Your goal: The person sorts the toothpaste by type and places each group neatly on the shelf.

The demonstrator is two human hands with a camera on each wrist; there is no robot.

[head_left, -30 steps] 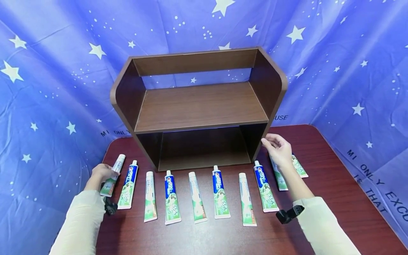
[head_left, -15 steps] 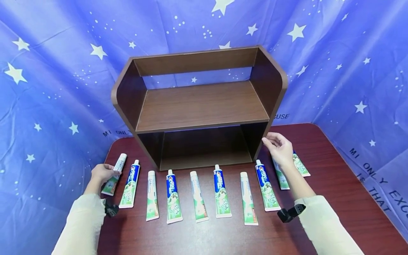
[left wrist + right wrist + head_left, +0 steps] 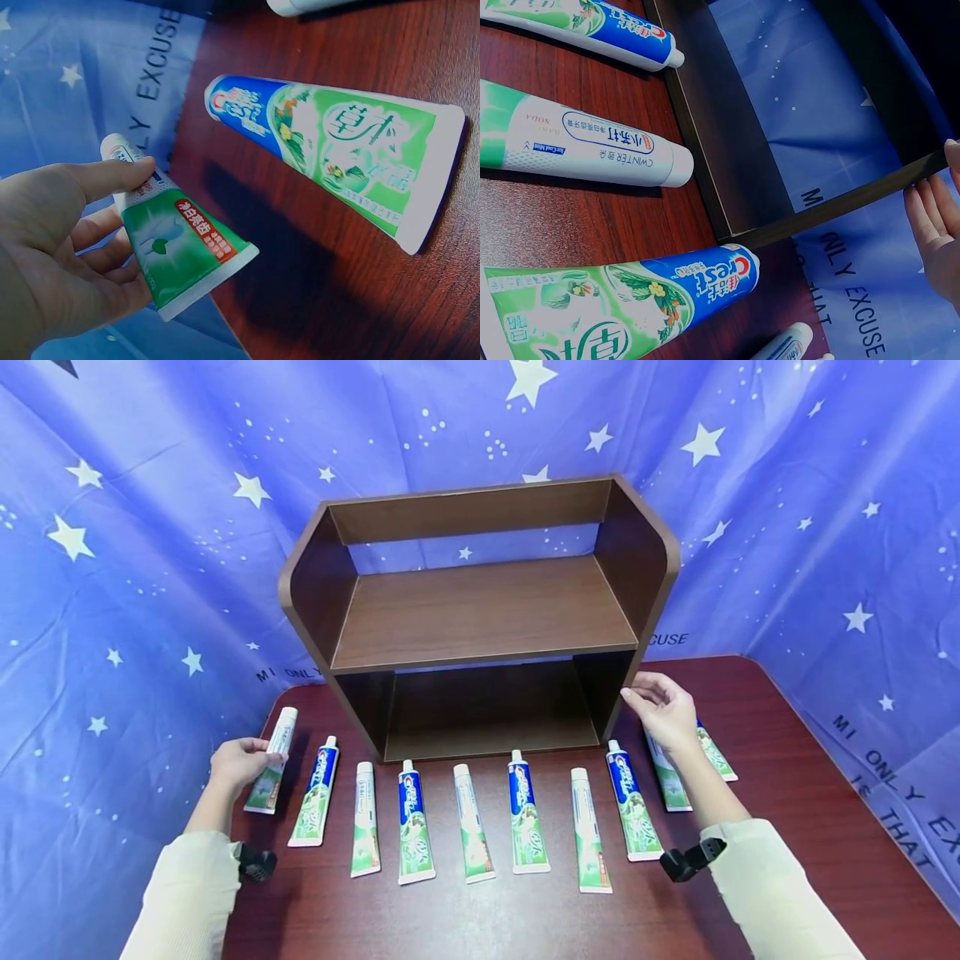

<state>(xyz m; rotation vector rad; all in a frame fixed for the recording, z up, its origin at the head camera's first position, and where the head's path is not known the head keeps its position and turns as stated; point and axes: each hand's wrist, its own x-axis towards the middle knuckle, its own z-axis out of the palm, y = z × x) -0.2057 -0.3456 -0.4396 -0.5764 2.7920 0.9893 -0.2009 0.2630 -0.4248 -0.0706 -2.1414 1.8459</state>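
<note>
Dark-red worktop [image 3: 465, 935] below left grip [image 3: 238, 766], which pinches green-and-white toothpaste tube [image 3: 174, 253]: probably light, squeezable; best held gently mid-body. Right grip [image 3: 665, 714] pinches edge of shelf unit [image 3: 487, 610].

A star-printed blue curtain [image 3: 465, 431] surrounds a reddish-brown table [image 3: 510, 922].

I see a white-and-green printed toothpaste tube [image 3: 169, 240] held at a slant, capped end farthest, left of an upright dark brown two-tier wood-grained shelf [image 3: 483, 610].
</note>
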